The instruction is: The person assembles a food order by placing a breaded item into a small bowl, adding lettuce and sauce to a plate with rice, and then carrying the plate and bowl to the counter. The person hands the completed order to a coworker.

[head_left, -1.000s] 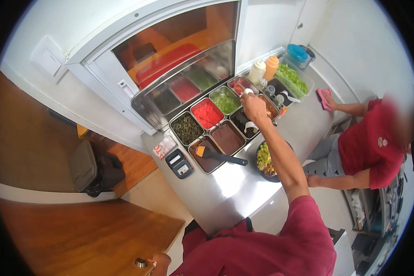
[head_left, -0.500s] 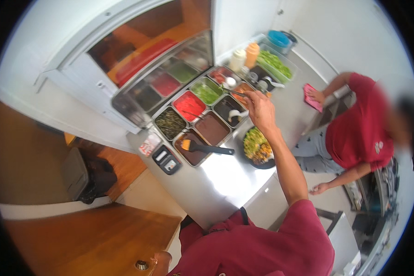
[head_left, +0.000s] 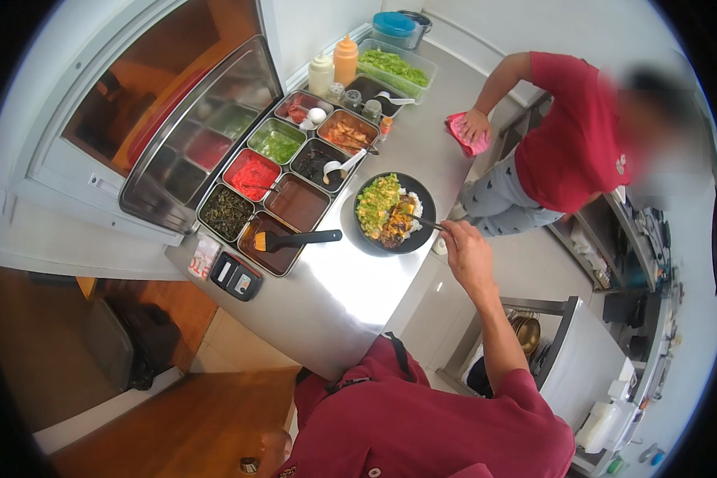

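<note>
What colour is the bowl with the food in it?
Black; the bowl shows best in the head view.

Left hand — out of view

small black screen device (head_left: 236, 276) at counter's near-left corner, red-white printed card (head_left: 205, 256) just beside it

Steel counter (head_left: 350, 287) bearing metal ingredient pans (head_left: 283, 187), two squeeze bottles (head_left: 333, 65), a black scale (head_left: 236, 276); co-worker's pink cloth (head_left: 466, 131).
</note>
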Demonstrator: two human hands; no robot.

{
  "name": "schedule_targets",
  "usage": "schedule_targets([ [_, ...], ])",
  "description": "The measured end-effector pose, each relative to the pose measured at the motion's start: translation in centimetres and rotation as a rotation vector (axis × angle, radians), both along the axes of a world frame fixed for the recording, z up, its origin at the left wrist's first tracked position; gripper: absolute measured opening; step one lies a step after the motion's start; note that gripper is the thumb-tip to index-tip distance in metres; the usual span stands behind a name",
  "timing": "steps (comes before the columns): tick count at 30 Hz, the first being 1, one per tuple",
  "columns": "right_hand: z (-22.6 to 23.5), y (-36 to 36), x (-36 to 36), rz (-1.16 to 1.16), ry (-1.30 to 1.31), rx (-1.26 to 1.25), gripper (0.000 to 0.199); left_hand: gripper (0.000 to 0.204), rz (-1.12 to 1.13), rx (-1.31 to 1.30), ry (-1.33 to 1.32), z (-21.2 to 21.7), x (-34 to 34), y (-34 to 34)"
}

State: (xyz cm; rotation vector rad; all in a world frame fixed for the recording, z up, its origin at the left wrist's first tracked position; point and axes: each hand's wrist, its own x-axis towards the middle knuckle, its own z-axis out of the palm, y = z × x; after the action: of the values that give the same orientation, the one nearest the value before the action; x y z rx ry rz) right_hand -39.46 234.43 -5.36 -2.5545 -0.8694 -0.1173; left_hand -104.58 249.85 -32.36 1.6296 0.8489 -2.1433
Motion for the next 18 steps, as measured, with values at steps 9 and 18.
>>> schedule_targets([
  [9, -1.4, -1.1, -0.7, 0.024, 0.02, -0.016, 0.019, 0.035, -0.06, 0.015, -0.021, -2.6, -0.6, 1.0],
  [18, 0.8, -2.3, 0.3, 0.025, -0.016, 0.036, 0.023, 0.039, -0.081, -0.031, -0.045, 3.7, 5.6, 1.1],
])
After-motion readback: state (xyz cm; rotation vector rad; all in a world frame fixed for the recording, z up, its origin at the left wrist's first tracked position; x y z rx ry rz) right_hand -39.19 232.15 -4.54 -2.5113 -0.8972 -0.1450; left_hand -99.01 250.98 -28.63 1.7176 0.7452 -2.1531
